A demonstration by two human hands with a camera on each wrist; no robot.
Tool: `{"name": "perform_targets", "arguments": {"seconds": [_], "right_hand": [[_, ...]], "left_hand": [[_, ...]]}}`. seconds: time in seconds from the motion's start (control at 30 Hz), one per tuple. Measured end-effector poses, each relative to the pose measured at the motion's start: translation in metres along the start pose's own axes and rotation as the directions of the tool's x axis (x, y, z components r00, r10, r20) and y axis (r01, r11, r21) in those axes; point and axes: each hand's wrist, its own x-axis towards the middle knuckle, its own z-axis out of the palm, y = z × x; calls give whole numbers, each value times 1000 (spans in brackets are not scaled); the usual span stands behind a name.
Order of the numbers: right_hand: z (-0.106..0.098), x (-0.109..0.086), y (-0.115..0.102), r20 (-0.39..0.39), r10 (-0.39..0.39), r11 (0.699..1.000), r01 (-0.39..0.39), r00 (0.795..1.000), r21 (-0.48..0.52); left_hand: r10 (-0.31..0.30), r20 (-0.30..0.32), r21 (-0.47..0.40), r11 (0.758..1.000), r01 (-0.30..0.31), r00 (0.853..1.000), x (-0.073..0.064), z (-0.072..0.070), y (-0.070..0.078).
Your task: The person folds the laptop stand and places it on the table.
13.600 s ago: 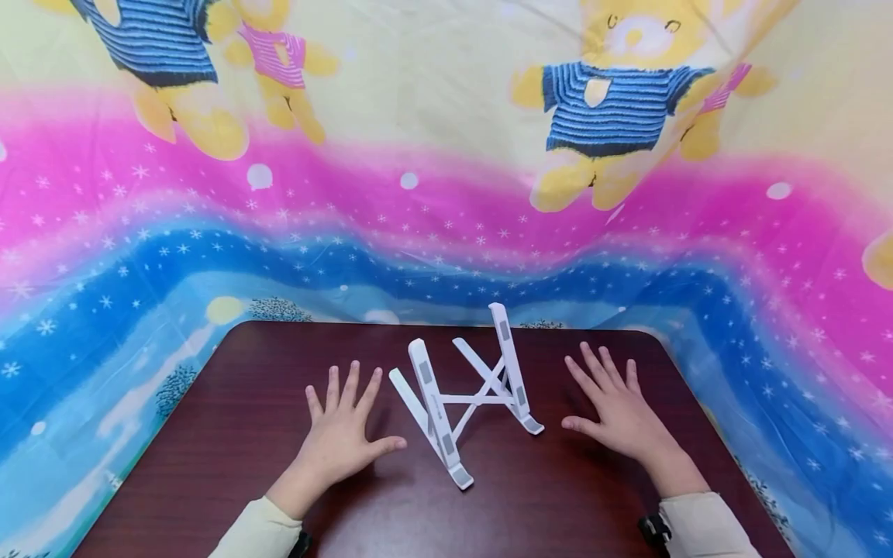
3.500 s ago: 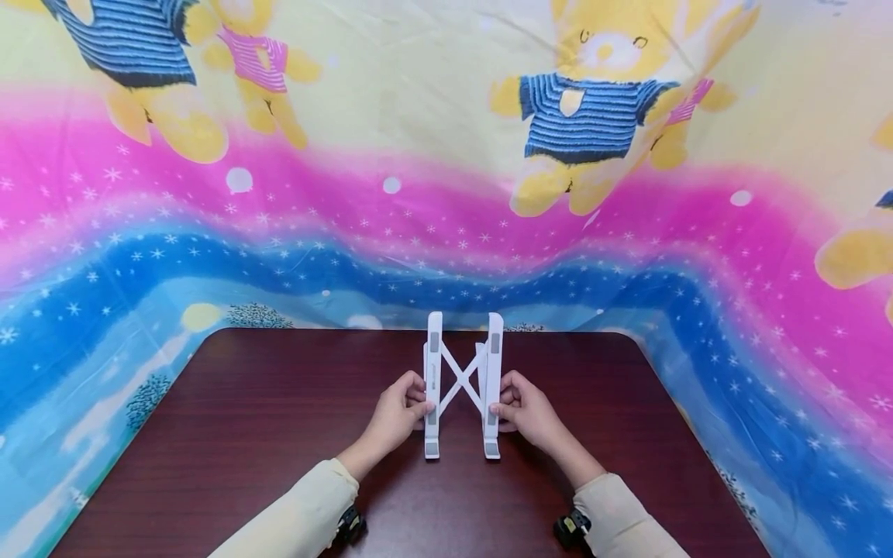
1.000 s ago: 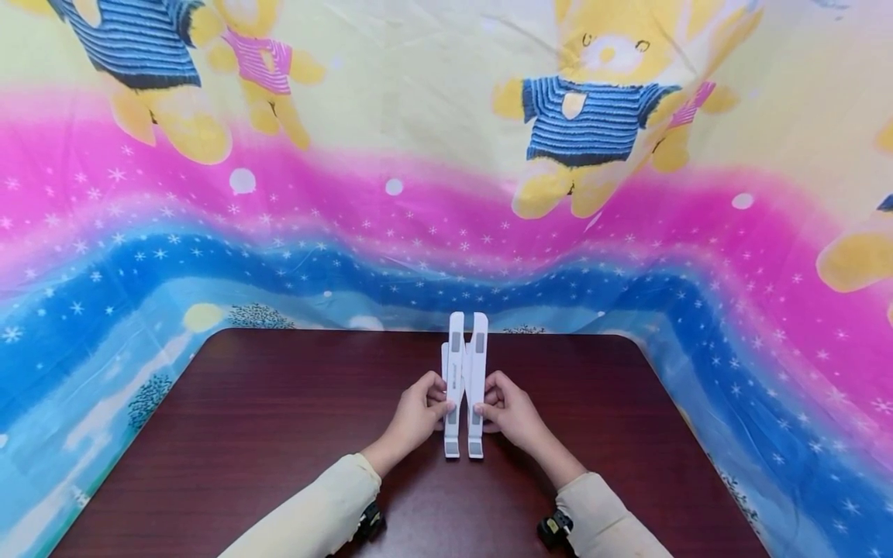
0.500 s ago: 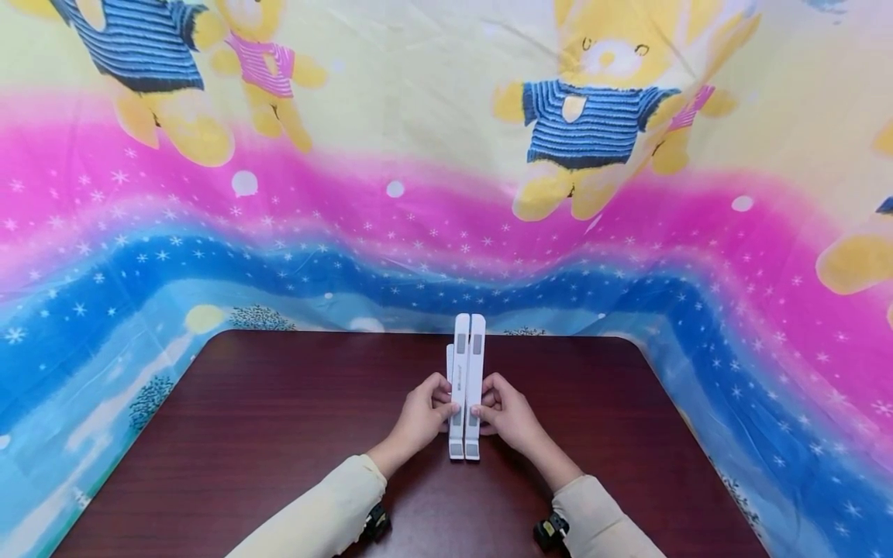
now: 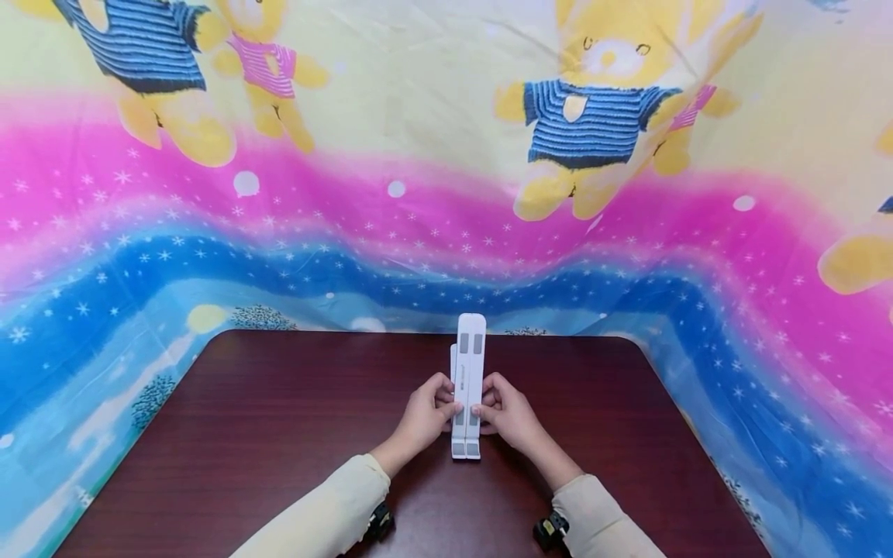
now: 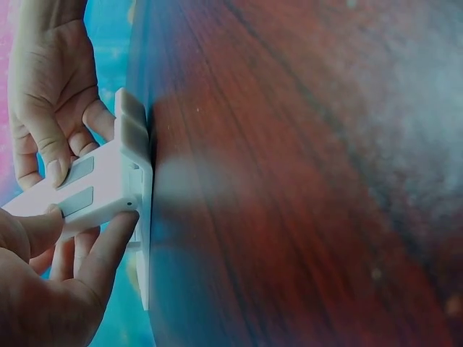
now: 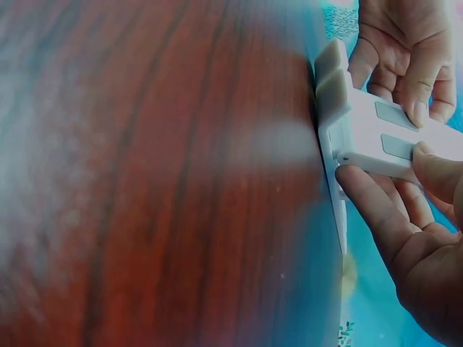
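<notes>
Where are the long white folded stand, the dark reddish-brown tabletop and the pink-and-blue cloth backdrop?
Long white folded stand [image 5: 470, 380], head view: front face, near the middle.
Dark reddish-brown tabletop [image 5: 321, 403], head view: bare surface, picture's left.
Pink-and-blue cloth backdrop [image 5: 446, 200], head view: its pink band.

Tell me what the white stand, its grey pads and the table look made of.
The white stand: probably plastic, smooth, with rounded edges; coated metal is possible. The grey pads: perhaps rubber or silicone, flat and dull. The table: wood or wood-look laminate, glossy, with streaky grain and soft reflections.
</notes>
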Motion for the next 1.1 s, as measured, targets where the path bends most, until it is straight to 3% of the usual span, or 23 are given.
{"name": "perform_targets", "arguments": {"seconds": [0.1, 0.2, 0.33, 0.43, 0.53, 0.73, 0.93, 1.1], "right_hand": [[-2, 0, -1, 19, -8, 999, 9, 1000, -48], [-6, 0, -3, 49, -40, 986, 47, 998, -160], [-19, 4, -9, 105, -99, 931, 130, 990, -340], [-36, 11, -17, 130, -130, 892, 173, 983, -418], [-56, 21, -33, 127, -151, 878, 193, 980, -439], [-86, 44, -74, 154, -208, 890, 252, 966, -381], [-87, 61, -93, 263, -233, 858, 326, 936, -397], [-81, 66, -92, 263, -290, 806, 383, 920, -451]], "left_hand": [[-5, 10, 11, 1000, 5, 1000, -1, -2, 0], [2, 11, 68, 998, -2, 1000, -2, -4, 1], [10, 3, 195, 981, -10, 1000, -7, -5, 2], [-9, 22, 249, 969, 3, 1000, -15, -4, 2], [-30, 52, 267, 964, 15, 998, -25, -3, 5], [-31, 103, 303, 953, -1, 994, -40, 0, 9], [-15, 94, 346, 938, -19, 995, -44, 3, 5], [15, 78, 391, 919, -45, 997, -44, 3, 0]]}}
